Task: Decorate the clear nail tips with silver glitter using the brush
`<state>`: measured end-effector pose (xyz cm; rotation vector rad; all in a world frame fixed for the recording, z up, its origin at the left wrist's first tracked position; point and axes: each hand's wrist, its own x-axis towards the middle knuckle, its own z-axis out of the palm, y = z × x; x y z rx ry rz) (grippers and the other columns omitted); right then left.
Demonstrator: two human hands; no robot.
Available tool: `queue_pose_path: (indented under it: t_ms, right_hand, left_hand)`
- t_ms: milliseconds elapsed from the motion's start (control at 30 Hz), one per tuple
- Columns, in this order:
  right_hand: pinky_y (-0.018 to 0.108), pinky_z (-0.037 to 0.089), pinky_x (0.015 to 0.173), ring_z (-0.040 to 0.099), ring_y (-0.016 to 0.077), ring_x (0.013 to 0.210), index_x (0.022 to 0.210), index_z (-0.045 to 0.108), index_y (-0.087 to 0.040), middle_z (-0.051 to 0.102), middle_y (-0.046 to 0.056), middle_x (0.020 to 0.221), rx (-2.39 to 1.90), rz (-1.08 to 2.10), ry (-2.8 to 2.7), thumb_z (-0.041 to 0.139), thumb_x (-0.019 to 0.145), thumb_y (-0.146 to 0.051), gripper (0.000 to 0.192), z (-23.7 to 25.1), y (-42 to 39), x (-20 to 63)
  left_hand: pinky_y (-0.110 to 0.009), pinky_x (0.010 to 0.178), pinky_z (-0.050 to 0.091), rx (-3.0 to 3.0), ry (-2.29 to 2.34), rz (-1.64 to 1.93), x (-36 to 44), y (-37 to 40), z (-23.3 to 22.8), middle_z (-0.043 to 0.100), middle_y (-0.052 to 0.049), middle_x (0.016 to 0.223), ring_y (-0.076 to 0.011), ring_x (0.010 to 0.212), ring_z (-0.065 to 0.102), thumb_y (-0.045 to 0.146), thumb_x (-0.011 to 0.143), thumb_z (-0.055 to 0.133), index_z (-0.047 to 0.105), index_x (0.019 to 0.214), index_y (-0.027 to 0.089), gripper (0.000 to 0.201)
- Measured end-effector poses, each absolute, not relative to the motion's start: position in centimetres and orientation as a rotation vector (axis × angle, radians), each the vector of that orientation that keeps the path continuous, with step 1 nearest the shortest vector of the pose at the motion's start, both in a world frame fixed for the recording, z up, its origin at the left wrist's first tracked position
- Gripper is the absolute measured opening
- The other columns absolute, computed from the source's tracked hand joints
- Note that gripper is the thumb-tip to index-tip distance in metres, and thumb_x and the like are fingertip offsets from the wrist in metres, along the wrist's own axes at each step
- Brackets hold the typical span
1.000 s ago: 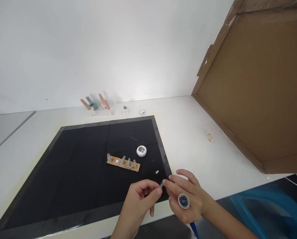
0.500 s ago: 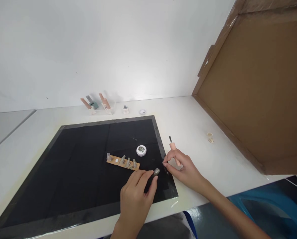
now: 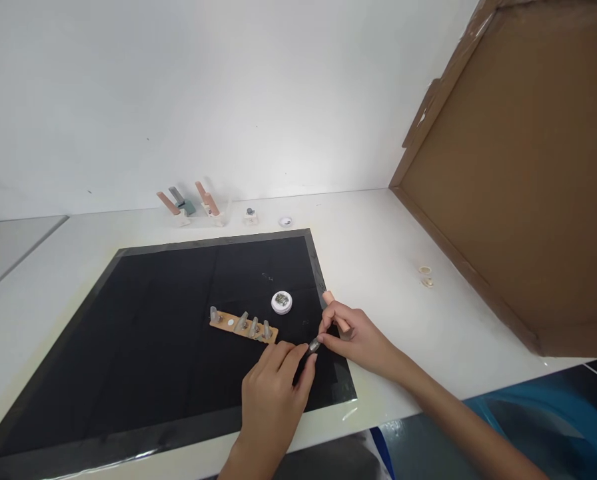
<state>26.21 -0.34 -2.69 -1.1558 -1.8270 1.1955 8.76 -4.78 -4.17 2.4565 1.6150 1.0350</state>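
Observation:
Between thumb and fingers, my left hand (image 3: pixel 277 390) pinches a glossy grey false nail (image 3: pixel 314 345) above the black mat (image 3: pixel 128 333). My right hand (image 3: pixel 356 333) holds a peach-handled nail polish brush (image 3: pixel 329 298) across its fingers, and its thumb and fingertip meet at the nail's tip. Whether a small piece sits in that fingertip pinch is hidden. Left of the hands lies a tan strip (image 3: pixel 233 323) bearing several more grey false nails (image 3: pixel 241 323). A small round white pot (image 3: pixel 281 303) with shiny flakes stands just beyond the hands.
Along the wall stand polish bottles with peach (image 3: pixel 211 203) and grey-green caps (image 3: pixel 177 195), an uncapped bottle (image 3: pixel 250 216) and a small white lid (image 3: pixel 285 221). Two small beige pieces (image 3: pixel 426 283) lie on the white table at right. A large cardboard box (image 3: pixel 508 193) rises on the right.
My right hand has moved left and slightly down to the false nail, and the brush has tilted over to the left. My left hand keeps its pinch on the nail.

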Motion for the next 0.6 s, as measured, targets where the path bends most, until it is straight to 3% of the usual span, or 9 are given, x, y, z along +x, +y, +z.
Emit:
queue_pose_path:
  t_ms: [400,600]
  right_hand:
    - [0.031,0.045,0.082,0.045,0.0114,0.06,0.076,0.049,-0.022,0.054,-0.004,0.07,-1.244,1.222,-1.822,0.056,0.079,-0.012,0.013,-3.03,-0.2,26.18]
    - [0.037,0.041,0.094,0.052,0.0137,0.068,0.075,0.044,-0.022,0.054,-0.004,0.067,-1.221,1.265,-1.781,0.057,0.079,-0.014,0.016,-3.43,-0.16,26.19]
  left_hand:
    - [-0.025,0.056,0.048,2.444,1.612,1.088,8.89,-4.6,-4.55,0.066,-0.004,0.066,-0.0166,0.061,0.062,0.02,0.086,0.054,0.069,0.083,0.015,0.016]
    - [-0.025,0.055,0.048,2.422,1.584,1.079,8.95,-4.52,-4.29,0.065,-0.004,0.064,-0.0165,0.059,0.061,0.019,0.087,0.053,0.069,0.081,0.015,0.017]
